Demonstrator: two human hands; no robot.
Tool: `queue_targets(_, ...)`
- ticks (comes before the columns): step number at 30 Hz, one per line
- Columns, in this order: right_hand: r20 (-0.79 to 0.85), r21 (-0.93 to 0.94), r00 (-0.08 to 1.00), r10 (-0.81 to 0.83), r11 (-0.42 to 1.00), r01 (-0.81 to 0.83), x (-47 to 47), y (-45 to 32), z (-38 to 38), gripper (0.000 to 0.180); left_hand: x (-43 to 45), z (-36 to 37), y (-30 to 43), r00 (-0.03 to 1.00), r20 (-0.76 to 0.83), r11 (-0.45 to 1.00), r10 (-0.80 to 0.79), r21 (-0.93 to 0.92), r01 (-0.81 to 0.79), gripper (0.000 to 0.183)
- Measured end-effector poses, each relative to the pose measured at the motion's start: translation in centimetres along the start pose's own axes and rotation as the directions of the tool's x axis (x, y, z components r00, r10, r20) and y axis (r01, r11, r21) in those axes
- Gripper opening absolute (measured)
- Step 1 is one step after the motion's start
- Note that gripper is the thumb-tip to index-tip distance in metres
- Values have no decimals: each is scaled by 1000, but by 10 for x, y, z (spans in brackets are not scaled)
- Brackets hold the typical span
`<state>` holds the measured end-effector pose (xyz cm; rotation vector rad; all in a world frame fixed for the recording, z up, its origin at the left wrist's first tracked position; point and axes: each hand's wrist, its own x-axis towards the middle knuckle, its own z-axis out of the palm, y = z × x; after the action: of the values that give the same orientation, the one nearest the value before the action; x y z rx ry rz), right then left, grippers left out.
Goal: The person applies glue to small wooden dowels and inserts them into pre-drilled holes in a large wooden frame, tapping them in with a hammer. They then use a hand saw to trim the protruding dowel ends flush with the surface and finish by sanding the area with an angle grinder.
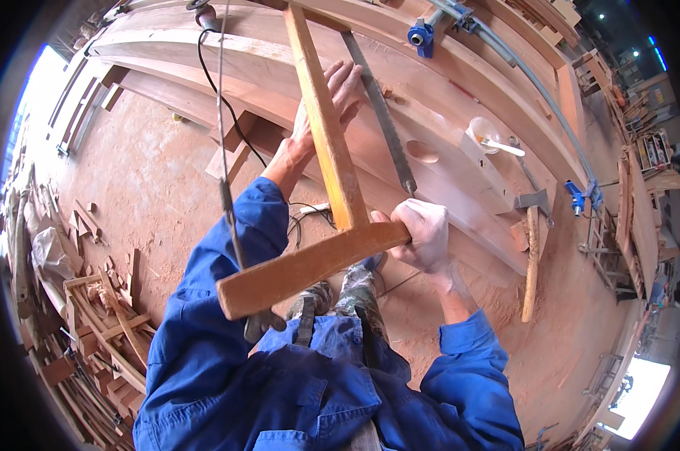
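A wooden-framed bow saw (pixel 328 129) slants across the middle of the view. My right hand (pixel 421 231) grips the near end of its curved end arm (pixel 311 268), close to where the toothed blade (pixel 382 113) is fixed. The blade lies over a reddish timber beam (pixel 373 152); I cannot tell whether its teeth are in the wood. Behind the saw's stretcher, my left hand (pixel 345 90) rests on the timber with its fingers extended, partly covered by that bar. A tension wire (pixel 222 129) runs along the saw's left side.
An axe (pixel 531 248) leans at the beam's right end. Beside it stands a plastic cup (pixel 479 129) with a white-handled tool. Blue pipe clamps (pixel 421 36) span the timbers. A black cord (pixel 227 104) hangs at left. Wood offcuts (pixel 108 338) lie on the dusty floor.
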<state>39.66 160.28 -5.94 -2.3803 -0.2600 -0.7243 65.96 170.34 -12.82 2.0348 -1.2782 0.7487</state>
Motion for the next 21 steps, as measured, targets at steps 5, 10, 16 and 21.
queue_targets(5, -2, 12, 1000, 0, 1000, 0, -4, 6, 0, 33, 2, 5, -1, 1000, 18, 1000, -20, -2, 20, 62)
queue_targets(10, -37, 75, 999, -20, 997, 23, -11, 0, -2, 37, 6, 3, -2, 999, -34, 998, 13, 62, -10, 67)
queue_targets(16, 38, 61, 999, 22, 998, -24, -47, -12, -13, 33, 6, 4, -2, 1000, -5, 999, -4, 35, 4, 63)
queue_targets(21, 5, 113, 999, 39, 993, -40, -43, -13, -17, 33, 2, 6, -4, 998, 40, 999, -52, 15, 52, 62)
